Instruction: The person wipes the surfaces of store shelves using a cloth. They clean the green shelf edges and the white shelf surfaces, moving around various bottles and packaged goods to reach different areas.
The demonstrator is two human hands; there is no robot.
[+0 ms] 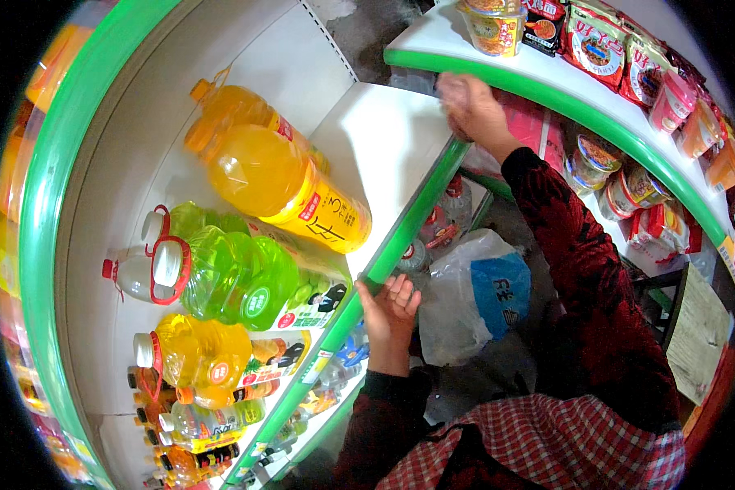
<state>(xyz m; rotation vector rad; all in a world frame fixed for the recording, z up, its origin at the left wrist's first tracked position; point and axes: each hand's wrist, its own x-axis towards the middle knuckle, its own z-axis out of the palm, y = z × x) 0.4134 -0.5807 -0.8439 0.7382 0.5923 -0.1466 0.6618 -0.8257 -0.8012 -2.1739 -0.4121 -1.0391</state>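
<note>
My left hand (391, 315) is palm up at the green front edge of a white shelf (398, 242). Its thumb touches or nearly touches the edge, its fingers are loosely curled, and nothing shows in it. Blurred, my right hand (470, 110) is at the shelf's far end, by the corner of the adjoining shelf; whether it holds anything cannot be told. Large orange drink bottles (294, 184) stand on the white shelf. Beside them are large green drink bottles (245, 275) with red carrying loops, and a yellow drink bottle (205, 352) with a white cap.
Smaller bottles (211, 422) line the shelf at lower left. A white and blue plastic bag (456, 300) lies below, beside lower-shelf bottles (438, 226). The adjoining shelf (422, 40) bears instant noodle cups (496, 30) and red snack packets (594, 46). More cups (594, 159) stand beneath it.
</note>
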